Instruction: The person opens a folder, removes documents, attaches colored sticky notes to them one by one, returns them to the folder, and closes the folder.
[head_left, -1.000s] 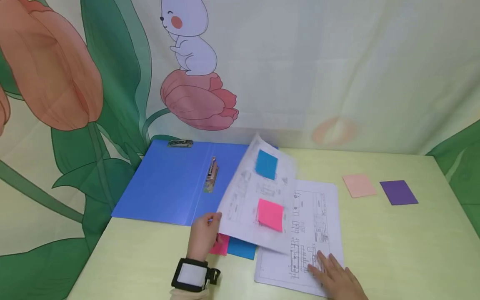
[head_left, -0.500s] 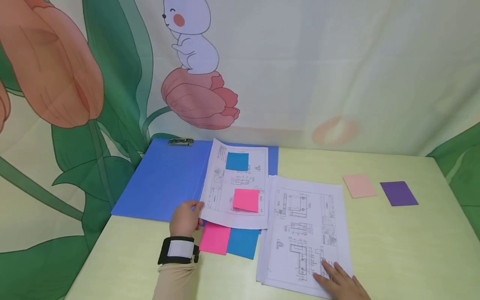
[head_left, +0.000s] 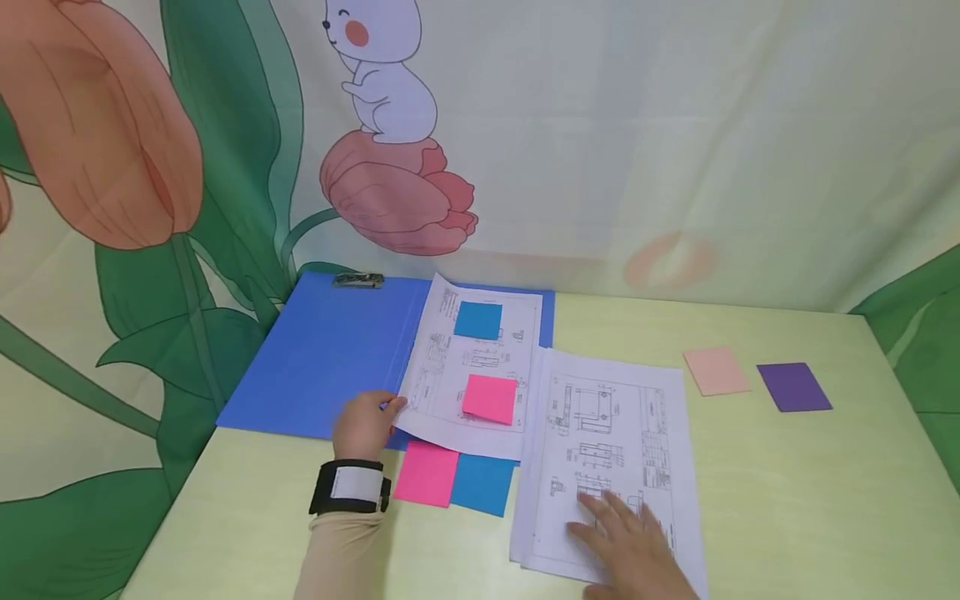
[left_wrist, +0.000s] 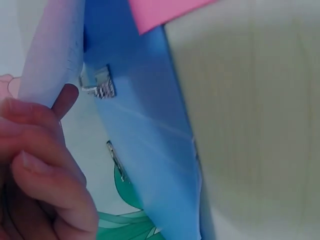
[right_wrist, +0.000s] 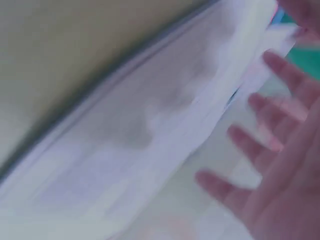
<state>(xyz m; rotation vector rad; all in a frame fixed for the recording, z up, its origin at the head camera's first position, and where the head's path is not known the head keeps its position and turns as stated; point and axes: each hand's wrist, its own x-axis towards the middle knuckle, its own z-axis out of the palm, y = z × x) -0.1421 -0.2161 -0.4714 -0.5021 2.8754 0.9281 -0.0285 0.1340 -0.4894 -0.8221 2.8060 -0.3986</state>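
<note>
My left hand (head_left: 365, 425) pinches the lower left corner of a printed drawing sheet (head_left: 429, 398); in the left wrist view that sheet (left_wrist: 55, 55) curls up from thumb and fingers. A blue sticky note (head_left: 478, 321) and a pink sticky note (head_left: 490, 399) lie on the sheet, over the right side of an open blue folder (head_left: 322, 358). My right hand (head_left: 626, 537), fingers spread, is over a stack of drawing sheets (head_left: 555, 500) to the right. In the right wrist view the right hand (right_wrist: 280, 145) is blurred, its fingers extended.
Another pink note (head_left: 427, 475) and blue note (head_left: 483, 485) lie at the folder's front edge. Light pink (head_left: 717, 372) and purple (head_left: 795, 387) notes lie at the table's right. A metal clip (head_left: 358, 280) sits at the folder's top left. A printed curtain (head_left: 570, 150) hangs behind.
My left hand has swung the sheet with its two notes leftward and lowered it over the folder's right side. My right hand has shifted left over the stack.
</note>
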